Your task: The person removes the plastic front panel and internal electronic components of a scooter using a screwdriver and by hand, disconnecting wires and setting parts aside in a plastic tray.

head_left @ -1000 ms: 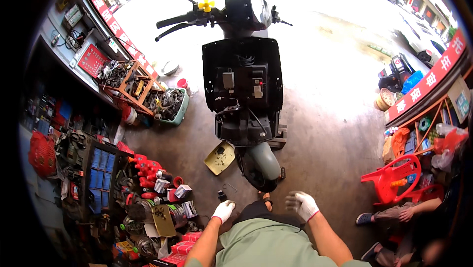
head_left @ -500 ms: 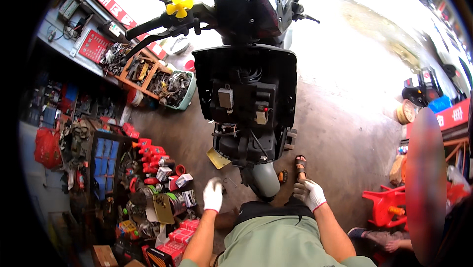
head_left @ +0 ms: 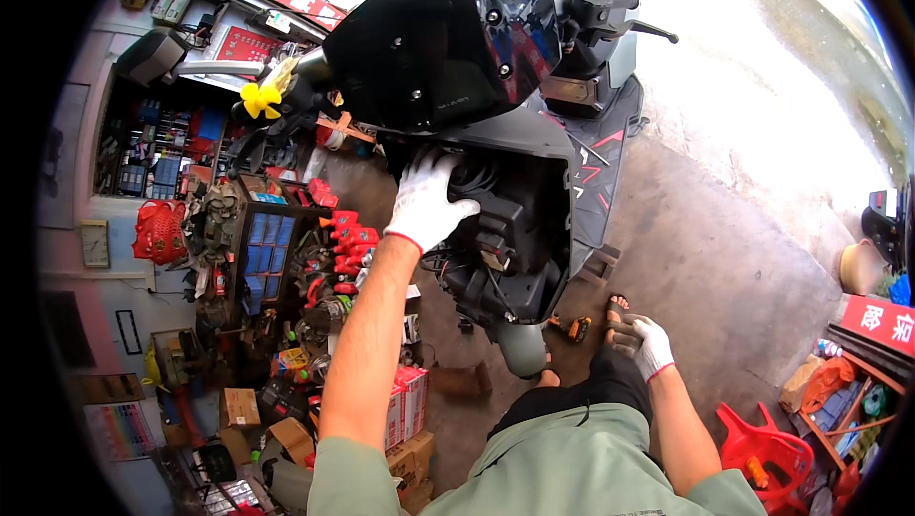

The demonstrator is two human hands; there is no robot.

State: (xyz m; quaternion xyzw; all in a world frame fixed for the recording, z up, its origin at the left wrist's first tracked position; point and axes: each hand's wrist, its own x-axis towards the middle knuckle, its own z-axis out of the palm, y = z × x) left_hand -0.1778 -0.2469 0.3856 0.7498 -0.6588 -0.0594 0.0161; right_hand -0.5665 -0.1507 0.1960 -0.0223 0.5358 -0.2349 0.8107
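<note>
Two hands, both in white knit gloves with red cuffs. Left hand [head_left: 427, 200]: fingers spread, thumb held apart, laid over the left side of the hollow black plastic front shell [head_left: 569, 202] of a dark scooter; contact with the rim cannot be told, fingertips in shade. Right hand [head_left: 645, 343]: fingers loosely bent, nothing seen in it, beside the right thigh, well apart from the shell.

Position: shell lies ahead of the body, up and to the left of the right hand; left hand much nearer. Its long axis runs roughly away from the person, hollow side facing them. Rounded grey front fender [head_left: 523, 349] at its near end; glossy black handlebar cover [head_left: 443, 49] above its far end.

Edges: right rim exposed along its length; left rim partly behind the left hand and forearm. Room: wide stretch of grey concrete floor [head_left: 701, 230] to the right; left side tighter, red plastic bottles [head_left: 353, 235] standing near. Low down, an orange-and-black tool [head_left: 578, 328] lies on the floor, between fender and right hand.
</note>
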